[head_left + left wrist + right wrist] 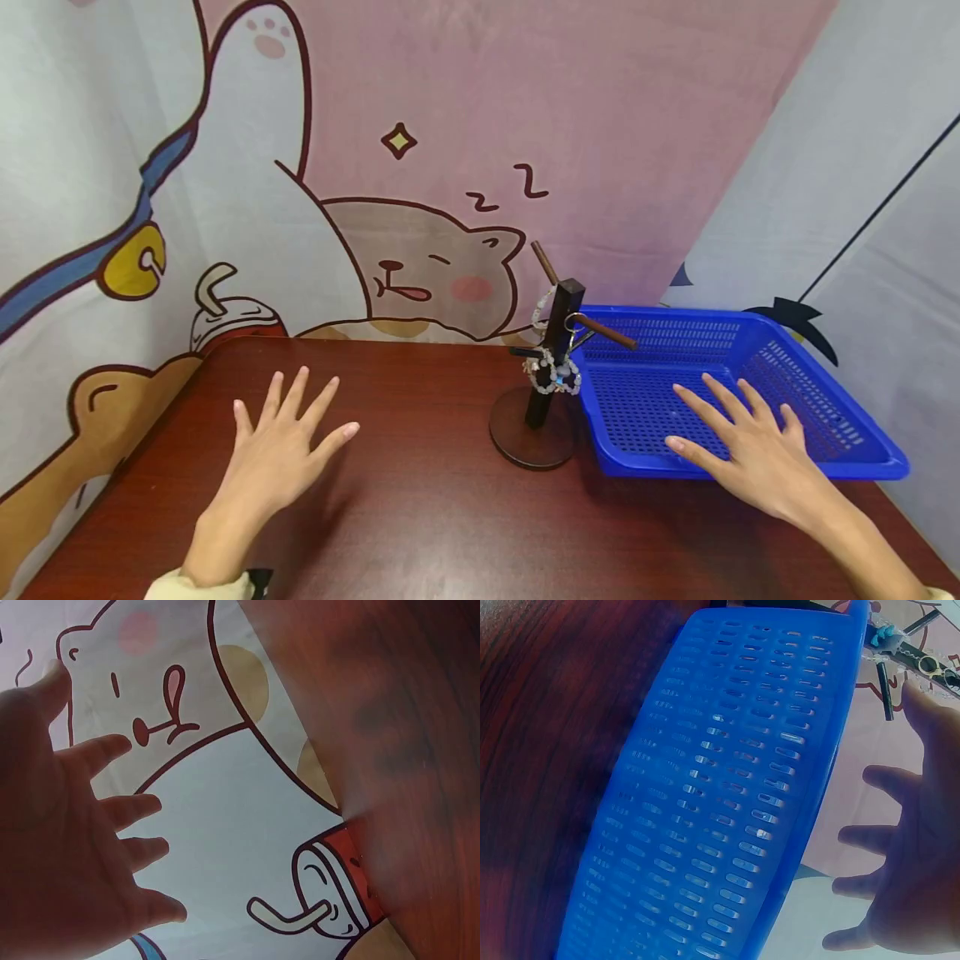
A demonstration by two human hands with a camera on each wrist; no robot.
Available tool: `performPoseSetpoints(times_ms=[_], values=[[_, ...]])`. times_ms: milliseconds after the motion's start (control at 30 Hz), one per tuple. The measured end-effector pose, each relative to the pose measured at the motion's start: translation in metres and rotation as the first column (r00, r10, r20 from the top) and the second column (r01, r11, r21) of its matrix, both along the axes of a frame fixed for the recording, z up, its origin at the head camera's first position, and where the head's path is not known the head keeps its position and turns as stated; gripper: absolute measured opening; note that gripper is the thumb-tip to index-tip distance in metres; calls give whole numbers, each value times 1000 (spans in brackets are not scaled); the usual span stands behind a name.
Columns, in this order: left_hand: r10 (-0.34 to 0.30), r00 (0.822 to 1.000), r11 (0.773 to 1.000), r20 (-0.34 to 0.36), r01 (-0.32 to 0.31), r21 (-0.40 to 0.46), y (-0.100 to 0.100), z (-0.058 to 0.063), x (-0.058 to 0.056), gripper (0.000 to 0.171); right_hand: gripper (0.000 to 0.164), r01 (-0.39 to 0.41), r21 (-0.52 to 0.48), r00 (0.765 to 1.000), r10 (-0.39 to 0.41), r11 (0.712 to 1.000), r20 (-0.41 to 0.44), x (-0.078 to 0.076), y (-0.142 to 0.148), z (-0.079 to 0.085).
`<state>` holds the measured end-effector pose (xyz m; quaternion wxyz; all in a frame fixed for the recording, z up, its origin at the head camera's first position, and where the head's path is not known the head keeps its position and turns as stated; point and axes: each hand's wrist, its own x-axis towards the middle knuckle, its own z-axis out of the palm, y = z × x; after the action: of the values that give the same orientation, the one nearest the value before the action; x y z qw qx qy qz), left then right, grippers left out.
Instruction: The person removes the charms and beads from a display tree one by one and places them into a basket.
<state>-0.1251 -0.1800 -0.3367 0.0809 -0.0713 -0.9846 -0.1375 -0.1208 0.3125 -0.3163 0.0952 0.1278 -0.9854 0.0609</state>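
My left hand (273, 454) hovers above the left part of the table, fingers spread and straight, holding nothing. Over the near side of a blue plastic basket (750, 468) my right hand (765, 458) is held with fingers spread, also holding nothing; the right wrist view shows it apart from the basket rim. Between the hands stands a dark wooden jewelry stand (558, 333) with a round base (531, 450) and several pegs. Beaded bracelets (551, 372) hang on its lower pegs, and a ring-like hoop (573, 322) hangs near the upper right peg.
The reddish-brown wooden table (420, 500) meets a cartoon-printed cloth (600, 125) at its back. The basket has slotted walls and sits at the right, close beside the stand. In the left wrist view, the left hand (82, 840) appears before the printed cloth.
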Motion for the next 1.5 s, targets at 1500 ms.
performPoseSetpoints(times_ms=[1500], values=[[-287, 888, 809, -359, 426, 405, 149, 44, -52, 15, 30, -67, -98, 987, 51, 993, -153, 6, -3, -4]])
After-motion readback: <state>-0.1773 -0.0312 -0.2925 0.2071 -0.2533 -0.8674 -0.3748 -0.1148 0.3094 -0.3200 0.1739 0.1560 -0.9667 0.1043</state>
